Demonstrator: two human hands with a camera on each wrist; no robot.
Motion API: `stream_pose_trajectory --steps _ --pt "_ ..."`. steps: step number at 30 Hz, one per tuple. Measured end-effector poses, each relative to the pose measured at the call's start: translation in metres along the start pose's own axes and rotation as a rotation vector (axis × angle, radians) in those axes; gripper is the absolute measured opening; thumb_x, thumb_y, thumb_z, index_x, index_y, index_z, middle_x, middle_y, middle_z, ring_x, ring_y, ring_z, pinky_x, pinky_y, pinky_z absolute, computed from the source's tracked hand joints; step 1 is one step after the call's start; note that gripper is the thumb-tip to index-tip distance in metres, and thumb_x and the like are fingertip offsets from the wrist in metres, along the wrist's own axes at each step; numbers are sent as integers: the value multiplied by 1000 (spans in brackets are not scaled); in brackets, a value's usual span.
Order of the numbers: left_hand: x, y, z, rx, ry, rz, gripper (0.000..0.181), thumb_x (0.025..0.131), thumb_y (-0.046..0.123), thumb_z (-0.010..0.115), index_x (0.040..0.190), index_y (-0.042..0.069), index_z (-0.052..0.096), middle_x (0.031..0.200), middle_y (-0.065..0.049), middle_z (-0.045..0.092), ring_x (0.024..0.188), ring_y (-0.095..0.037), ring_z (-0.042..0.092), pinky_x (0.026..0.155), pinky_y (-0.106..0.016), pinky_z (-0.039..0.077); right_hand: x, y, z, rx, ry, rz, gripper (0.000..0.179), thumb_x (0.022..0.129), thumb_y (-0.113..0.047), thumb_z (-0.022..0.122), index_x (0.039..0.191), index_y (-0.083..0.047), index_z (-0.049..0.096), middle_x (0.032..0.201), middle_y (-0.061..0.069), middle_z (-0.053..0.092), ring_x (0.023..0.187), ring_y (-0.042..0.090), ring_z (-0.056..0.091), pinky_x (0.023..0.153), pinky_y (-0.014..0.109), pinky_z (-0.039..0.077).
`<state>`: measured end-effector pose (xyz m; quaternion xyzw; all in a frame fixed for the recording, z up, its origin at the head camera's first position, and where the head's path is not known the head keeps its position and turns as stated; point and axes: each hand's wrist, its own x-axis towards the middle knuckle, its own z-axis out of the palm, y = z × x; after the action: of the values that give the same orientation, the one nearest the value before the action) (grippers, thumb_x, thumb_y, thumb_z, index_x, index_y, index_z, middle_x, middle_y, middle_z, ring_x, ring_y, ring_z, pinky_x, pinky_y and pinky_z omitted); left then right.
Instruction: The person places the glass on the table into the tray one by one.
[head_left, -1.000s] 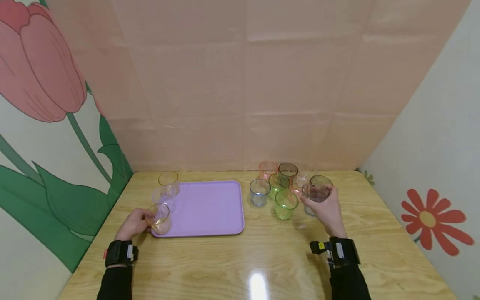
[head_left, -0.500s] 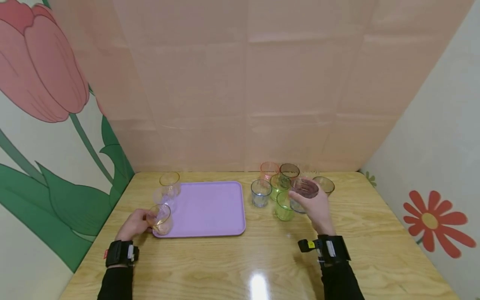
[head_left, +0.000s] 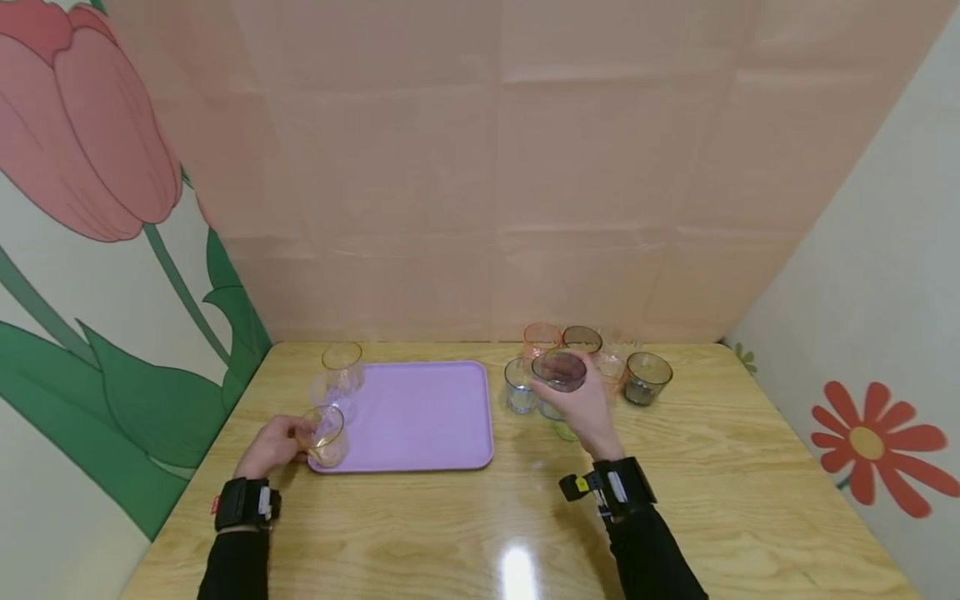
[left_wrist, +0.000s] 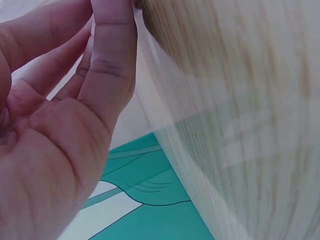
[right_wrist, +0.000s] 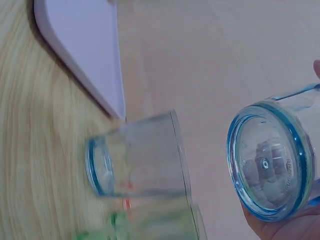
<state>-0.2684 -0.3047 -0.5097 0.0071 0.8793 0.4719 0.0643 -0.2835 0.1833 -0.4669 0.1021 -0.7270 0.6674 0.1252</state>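
Observation:
My left hand (head_left: pixel 268 448) grips a clear drinking glass with an amber rim (head_left: pixel 328 435) at the front left corner of the lilac tray (head_left: pixel 420 417). In the left wrist view the fingers (left_wrist: pixel 107 55) are bent against the transparent wall. A clear glass with a bluish base (right_wrist: pixel 265 162) is held upright by my right hand (head_left: pixel 588 417), raised above the table. It overlaps the group of glasses in the head view, hiding most of a green glass (head_left: pixel 566 431). A blue-tinted glass (head_left: pixel 519 392) stands just left of it.
Behind the left hand's glass stand a pale purple glass (head_left: pixel 330 392) and another amber-rimmed glass (head_left: pixel 342 358). Around the right hand are a red glass (head_left: pixel 538 337), a dark brown glass (head_left: pixel 582 336), a pinkish glass (head_left: pixel 611 368) and a smoky glass (head_left: pixel 648 380). A backdrop (head_left: pixel 495 208) closes the table's rear.
My right hand has carried its glass leftward from beside the smoky glass, across the group, toward the tray. My left hand stays at its glass.

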Motion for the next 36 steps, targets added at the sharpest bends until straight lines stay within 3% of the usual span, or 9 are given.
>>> stream_pose_trajectory --steps 8,13,16,21,25,36 --pt "1 2 2 34 21 -20 31 87 -11 58 116 -18 64 110 -29 63 82 -23 62 66 -34 57 1 -8 38 25 -89 -53 71 79 -1 84 139 -2 45 129 24 61 117 41 59 93 27 51" --pt "0 0 3 29 28 -16 29 87 -11 57 113 -18 65 107 -26 63 80 -23 62 66 -34 57 1 -9 62 -17 -130 -47 74 78 -4 86 140 2 45 128 25 61 117 41 60 99 46 51" --pt "0 0 3 35 29 -25 29 87 -11 56 113 -17 65 107 -27 63 80 -23 62 66 -34 57 1 -17 77 -34 -146 -54 73 78 -5 86 139 5 46 124 24 63 114 39 62 99 52 50" --pt "0 1 3 41 38 -31 25 86 -11 55 108 -15 67 103 -24 63 79 -22 61 66 -34 57 4 -15 99 -57 -180 -36 71 78 -11 87 137 0 49 124 21 63 113 36 64 97 46 53" --pt "-1 4 3 29 39 -32 20 84 -13 56 101 -13 68 100 -22 63 78 -22 60 65 -33 57 13 3 113 -50 -204 -29 71 77 -14 88 136 -1 50 124 21 63 114 36 63 93 38 54" --pt "-2 5 1 58 37 -40 26 86 -11 58 109 -15 67 107 -26 64 82 -24 61 66 -33 56 28 31 148 -111 -230 44 76 73 -15 91 136 -3 51 127 23 60 114 35 61 95 42 53"
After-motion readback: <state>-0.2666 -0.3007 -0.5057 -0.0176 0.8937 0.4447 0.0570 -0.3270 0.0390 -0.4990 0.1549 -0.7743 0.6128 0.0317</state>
